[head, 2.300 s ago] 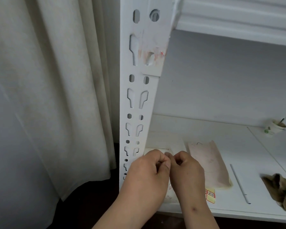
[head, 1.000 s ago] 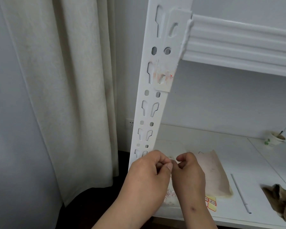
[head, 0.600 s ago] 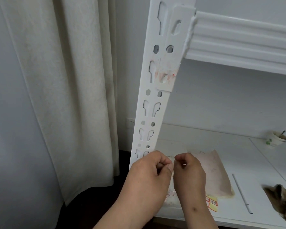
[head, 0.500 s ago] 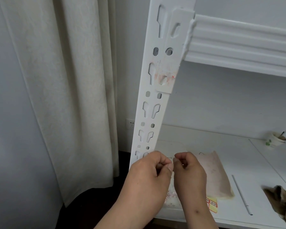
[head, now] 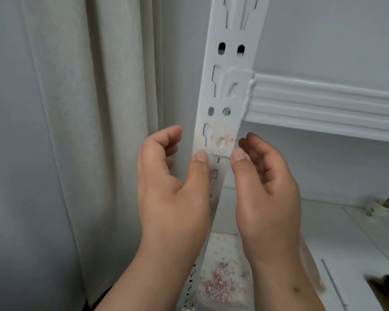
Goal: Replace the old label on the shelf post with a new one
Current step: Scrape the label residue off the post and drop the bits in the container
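The shelf post rises between the person's 2 raised hands, and on its face, just below the beam bracket, sits the patch of old label residue, faintly red-smeared. The left hand stands on the post's left side with its thumb tip pressed near the patch's lower left corner; the right hand stands on the right, thumb at the lower right corner. Both hands' fingers are spread loosely apart, and whether a new label is stretched between the thumbs cannot be told. The patch lies directly above both thumbs, its long axis across the post, and neither hand is clearly nearer. Pressing upward over it looks like the coming move.
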`<control>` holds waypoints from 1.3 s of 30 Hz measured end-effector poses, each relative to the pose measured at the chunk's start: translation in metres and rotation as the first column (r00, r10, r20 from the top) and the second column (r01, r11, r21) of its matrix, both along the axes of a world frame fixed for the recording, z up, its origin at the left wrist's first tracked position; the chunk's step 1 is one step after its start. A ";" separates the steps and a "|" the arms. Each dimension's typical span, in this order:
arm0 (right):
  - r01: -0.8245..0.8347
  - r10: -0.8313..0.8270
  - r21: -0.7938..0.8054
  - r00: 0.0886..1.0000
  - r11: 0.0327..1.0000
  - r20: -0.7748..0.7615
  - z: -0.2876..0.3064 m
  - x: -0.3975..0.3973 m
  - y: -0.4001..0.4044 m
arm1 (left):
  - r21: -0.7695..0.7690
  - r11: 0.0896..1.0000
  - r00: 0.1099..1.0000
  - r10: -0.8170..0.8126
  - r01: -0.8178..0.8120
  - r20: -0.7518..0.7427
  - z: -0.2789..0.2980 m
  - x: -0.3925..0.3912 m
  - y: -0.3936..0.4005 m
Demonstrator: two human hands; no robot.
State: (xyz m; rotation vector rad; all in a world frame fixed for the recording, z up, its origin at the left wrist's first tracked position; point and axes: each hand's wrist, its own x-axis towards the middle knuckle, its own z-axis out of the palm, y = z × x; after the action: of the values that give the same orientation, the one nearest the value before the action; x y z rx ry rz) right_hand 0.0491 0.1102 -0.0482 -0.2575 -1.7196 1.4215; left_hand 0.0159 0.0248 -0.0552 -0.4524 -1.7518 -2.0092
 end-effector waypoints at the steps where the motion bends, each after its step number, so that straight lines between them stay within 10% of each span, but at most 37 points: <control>1: -0.019 0.019 0.001 1.000 1.000 0.000 0.004 -0.003 -0.002 | 0.027 0.998 0.998 -0.055 0.055 0.022 0.005 -0.003 0.001; 7: -0.074 0.073 0.034 0.997 0.997 0.037 0.017 -0.010 -0.008 | 0.106 0.937 0.937 -0.341 0.332 0.075 0.016 -0.013 0.009; 39: 0.198 -0.212 0.325 0.977 0.925 0.007 0.012 -0.019 -0.008 | 0.061 0.942 0.944 -0.330 0.330 -0.009 0.005 -0.019 0.013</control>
State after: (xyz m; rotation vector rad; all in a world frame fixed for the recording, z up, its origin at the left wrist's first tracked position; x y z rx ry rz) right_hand 0.0297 0.1026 -0.0366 -0.2787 -1.8694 0.9709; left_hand -0.0032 0.0382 -0.0502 -0.7681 -1.6985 -2.2827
